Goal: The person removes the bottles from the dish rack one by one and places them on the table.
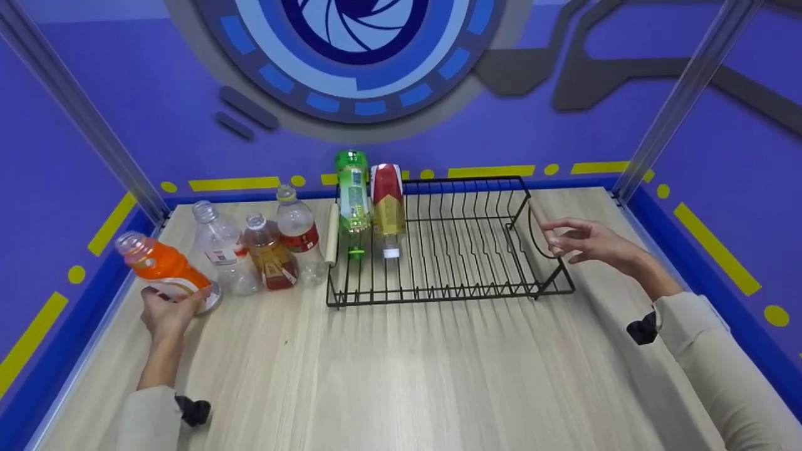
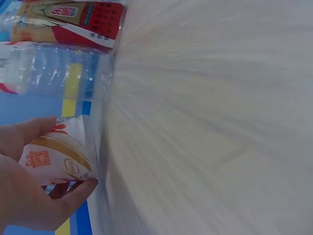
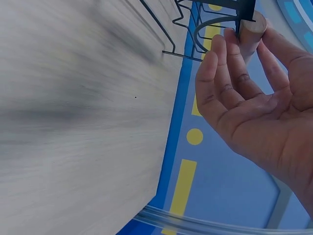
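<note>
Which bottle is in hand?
The orange-labelled bottle, leftmost in the head view: the left hand grips it near its base; neither hand touches any other.

Blue-purple walls (image 1: 131,94) w/ yellow dashes (image 1: 233,183) behind & beside lt. wood-grain tbl (image 1: 401,382).

Light wood-grain table (image 1: 388,382), fills center and lower frame, tiny dark speck lower center-left. Black wire rack (image 1: 451,299) sits on it, center to right of center, wooden side handles, shadow on the tabletop. Left of rack, three bottles stand close together: clear bottle (image 1: 227,257), amber-brown bottle (image 1: 270,258), red-label bottle (image 1: 302,233). Far left, orange-label bottle (image 1: 164,264), tilted; base touching table or just above, can't tell.
</note>
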A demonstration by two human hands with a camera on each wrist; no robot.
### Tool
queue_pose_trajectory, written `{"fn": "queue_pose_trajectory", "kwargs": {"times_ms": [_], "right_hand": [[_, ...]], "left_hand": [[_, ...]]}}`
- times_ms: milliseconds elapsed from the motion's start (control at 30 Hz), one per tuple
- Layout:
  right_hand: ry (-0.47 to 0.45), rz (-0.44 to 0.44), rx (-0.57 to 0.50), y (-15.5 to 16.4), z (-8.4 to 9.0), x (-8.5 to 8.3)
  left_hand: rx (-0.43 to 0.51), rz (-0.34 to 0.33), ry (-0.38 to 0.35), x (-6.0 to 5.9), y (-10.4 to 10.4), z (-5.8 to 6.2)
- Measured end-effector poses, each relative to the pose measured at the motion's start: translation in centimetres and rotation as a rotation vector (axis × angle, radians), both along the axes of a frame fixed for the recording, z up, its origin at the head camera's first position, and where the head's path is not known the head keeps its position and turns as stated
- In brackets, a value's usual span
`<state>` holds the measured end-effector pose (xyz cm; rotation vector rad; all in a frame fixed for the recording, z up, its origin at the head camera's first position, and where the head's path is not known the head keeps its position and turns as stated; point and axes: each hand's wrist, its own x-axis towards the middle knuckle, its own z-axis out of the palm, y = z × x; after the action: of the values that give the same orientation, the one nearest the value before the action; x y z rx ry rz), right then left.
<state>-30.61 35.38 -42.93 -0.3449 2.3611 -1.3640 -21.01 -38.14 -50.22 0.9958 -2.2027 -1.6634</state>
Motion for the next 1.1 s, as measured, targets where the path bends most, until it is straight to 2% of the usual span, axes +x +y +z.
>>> {"fn": "queue_pose_trajectory", "kwargs": {"times_ms": [100, 333, 500, 667, 900, 1100], "right_hand": [[-0.003, 0.000, 0.001, 0.0, 0.1, -0.1], [-0.010, 0.002, 0.006, -0.1, 0.2, -0.1], [-0.019, 0.000, 0.020, -0.1, 0.1, 0.0], [-0.021, -0.003, 0.021, 0.1, 0.4, 0.2], [-0.001, -0.009, 0.040, -0.1, 0.7, 0.1], [-0.006, -0.007, 0.061, -0.3, 0.6, 0.4]], "left_hand": [[-0.059, -0.012, 0.011, -1.0, 0.2, -0.2], [-0.177, -0.065, 0.012, -1.6, 0.7, -0.6], [-0.188, -0.129, -0.002, -1.2, 1.0, -0.5], [-0.200, -0.174, -0.019, -1.2, 1.0, 0.2], [-0.328, -0.194, -0.014, -1.4, 1.1, 0.4], [-0.349, -0.170, -0.027, -0.4, 1.2, 0.2]]}}
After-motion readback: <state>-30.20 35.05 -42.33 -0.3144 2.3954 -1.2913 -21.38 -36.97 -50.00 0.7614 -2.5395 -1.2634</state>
